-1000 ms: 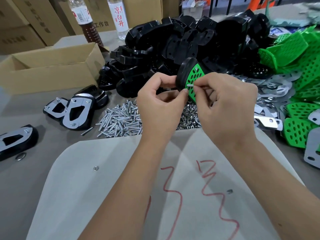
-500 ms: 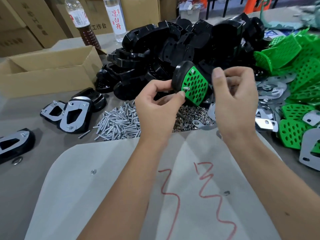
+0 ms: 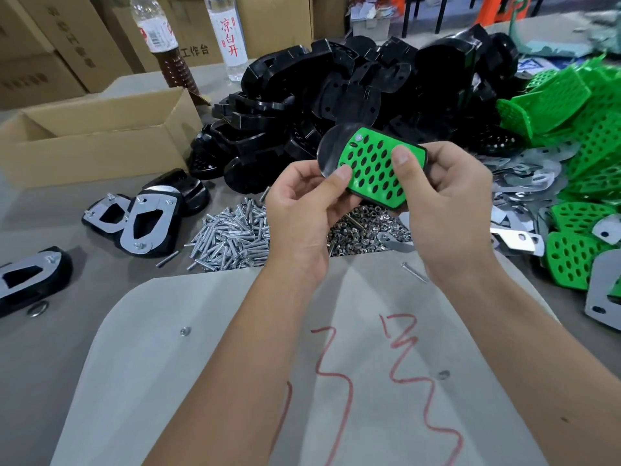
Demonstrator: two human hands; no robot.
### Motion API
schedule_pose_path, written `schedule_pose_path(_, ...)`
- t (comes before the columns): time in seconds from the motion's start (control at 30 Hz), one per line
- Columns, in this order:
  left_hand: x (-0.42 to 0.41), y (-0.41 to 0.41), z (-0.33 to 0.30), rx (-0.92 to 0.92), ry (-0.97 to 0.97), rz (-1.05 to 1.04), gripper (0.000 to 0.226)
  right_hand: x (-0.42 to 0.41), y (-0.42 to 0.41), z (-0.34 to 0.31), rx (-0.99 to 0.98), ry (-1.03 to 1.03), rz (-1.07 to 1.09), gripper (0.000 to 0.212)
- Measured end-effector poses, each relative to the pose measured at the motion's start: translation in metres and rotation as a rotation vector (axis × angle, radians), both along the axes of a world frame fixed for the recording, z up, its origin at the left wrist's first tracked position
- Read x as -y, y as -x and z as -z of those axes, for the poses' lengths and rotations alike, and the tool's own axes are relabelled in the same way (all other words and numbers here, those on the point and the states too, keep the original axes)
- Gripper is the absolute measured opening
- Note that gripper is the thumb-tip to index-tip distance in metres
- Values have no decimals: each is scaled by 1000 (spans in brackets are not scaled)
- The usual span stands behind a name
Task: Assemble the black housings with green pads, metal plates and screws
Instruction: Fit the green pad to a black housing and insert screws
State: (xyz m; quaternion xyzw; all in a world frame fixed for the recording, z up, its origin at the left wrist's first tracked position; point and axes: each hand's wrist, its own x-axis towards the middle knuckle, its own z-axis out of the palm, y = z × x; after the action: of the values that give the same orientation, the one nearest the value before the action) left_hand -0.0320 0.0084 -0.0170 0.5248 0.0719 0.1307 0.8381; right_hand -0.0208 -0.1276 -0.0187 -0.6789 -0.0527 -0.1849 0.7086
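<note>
A black housing with a green perforated pad (image 3: 371,169) is held up over the table between both hands, pad face toward me. My left hand (image 3: 302,210) grips its left edge with the thumb on the pad. My right hand (image 3: 443,200) grips its right edge, thumb pressed on the pad's upper part. A screw head (image 3: 359,137) shows at the pad's top corner. Below lie a pile of screws (image 3: 232,237) and a pile of nuts (image 3: 363,233). Loose black housings (image 3: 353,92) are heaped behind, green pads (image 3: 584,105) and metal plates (image 3: 524,183) at the right.
Finished housings with metal plates (image 3: 148,220) lie at the left, one more (image 3: 27,277) at the far left edge. An open cardboard box (image 3: 97,136) and two bottles (image 3: 161,38) stand behind. A grey sheet with red marks (image 3: 302,364) covers the near table; a single screw (image 3: 415,272) lies on it.
My right hand let go of the screw, drew back, then came in to grip the housing's right edge. The housing turned from edge-on to pad face toward me.
</note>
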Motion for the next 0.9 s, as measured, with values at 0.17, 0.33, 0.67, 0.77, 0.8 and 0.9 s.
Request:
schedule_pose_path(0.17, -6, 0, -4, -51, 67, 45, 14, -2, 2, -2, -34, -43, -46, 14)
schedule_pose_path(0.33, -11, 0, -7, -39, 26, 60, 15, -1, 1, -1, -23, -35, -49, 14)
schedule_pose_path(0.67, -34, -5, -18, -137, 94, -247, 25, -13, 4, 12, -5, 319, -10, 24)
schedule_pose_path(0.77, -41, -6, -18, -126, 146, -320, 25, -21, 7, 16, 168, 527, -4, 16)
schedule_pose_path(0.8, -42, -7, -18, -113, 182, -327, 24, -23, 7, 16, 219, 593, -3, 13)
schedule_pose_path(0.9, -46, -6, -19, -56, 298, -272, 24, -22, 4, 14, 373, 830, -40, 8)
